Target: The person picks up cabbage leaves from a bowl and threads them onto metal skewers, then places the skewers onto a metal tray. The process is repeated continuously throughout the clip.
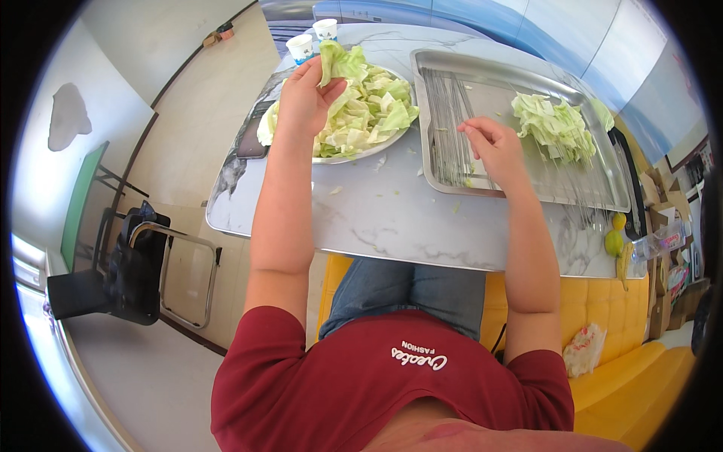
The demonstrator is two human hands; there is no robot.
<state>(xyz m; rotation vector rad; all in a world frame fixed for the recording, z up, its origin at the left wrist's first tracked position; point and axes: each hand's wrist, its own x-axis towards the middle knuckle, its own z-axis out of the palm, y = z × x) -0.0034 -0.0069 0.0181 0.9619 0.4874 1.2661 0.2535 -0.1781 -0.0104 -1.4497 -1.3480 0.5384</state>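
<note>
My left hand (308, 96) pinches a pale green cabbage leaf piece (343, 63) above a round metal platter (390, 148). Torn cabbage pieces (367, 116) are heaped on that platter. Over the rectangular stainless steel tray (500, 68), my right hand (491, 148) has its thumb and fingertips drawn together; whether a thin skewer is between them cannot be made out. Beneath and left of it lies a bundle of thin metal skewers (446, 124). Skewered cabbage (553, 127) is piled at the tray's right side, its skewer ends reaching over the near rim.
Two paper cups (300, 48) stand behind the platter, and a dark phone (253, 135) lies to its left. Yellow-green fruits (614, 243), a banana (623, 265) and a plastic bottle (661, 240) are at the right edge. Cabbage scraps dot the marbled table (395, 220).
</note>
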